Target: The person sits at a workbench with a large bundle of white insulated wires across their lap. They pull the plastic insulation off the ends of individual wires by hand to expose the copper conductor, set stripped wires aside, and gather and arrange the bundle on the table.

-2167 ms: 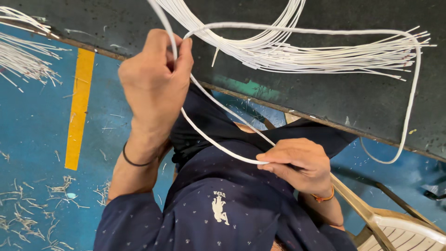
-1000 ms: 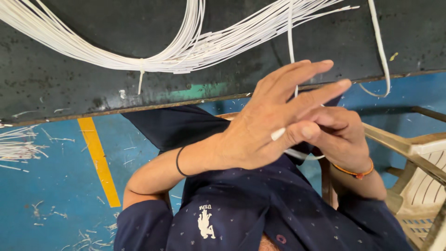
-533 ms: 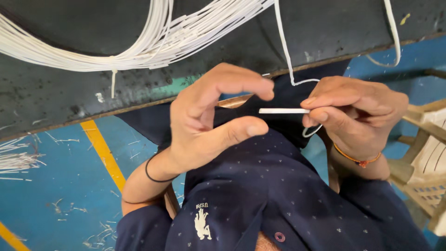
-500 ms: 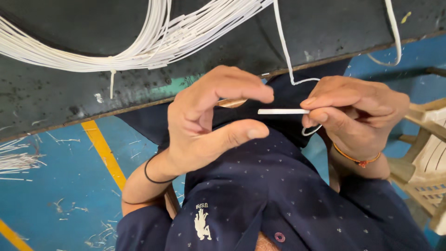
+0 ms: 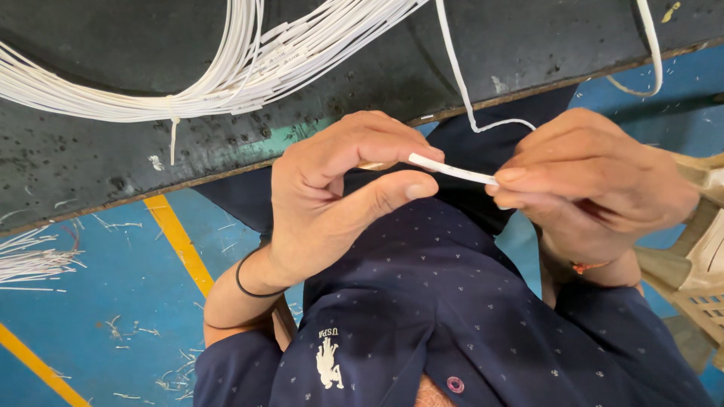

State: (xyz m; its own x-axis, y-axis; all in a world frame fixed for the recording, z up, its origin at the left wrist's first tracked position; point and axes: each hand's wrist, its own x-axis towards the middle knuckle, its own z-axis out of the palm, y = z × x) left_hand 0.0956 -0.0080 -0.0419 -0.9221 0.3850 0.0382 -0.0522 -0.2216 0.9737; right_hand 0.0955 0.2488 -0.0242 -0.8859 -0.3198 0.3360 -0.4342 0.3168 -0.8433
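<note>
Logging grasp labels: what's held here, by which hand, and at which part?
Right hand pinches a thin white tube just behind its free end; the short tip points toward the left hand, whose open fingers are at the tip, grip unclear.

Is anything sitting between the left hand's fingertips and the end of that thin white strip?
Nothing visible does. The thin white strip juts from the right hand, its free end at the left hand fingertips.

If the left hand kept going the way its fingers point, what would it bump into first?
Probably the white strip held out by the right hand, then that hand itself. The left hand has its fingertips right at the strip's end; contact is unclear.
</note>
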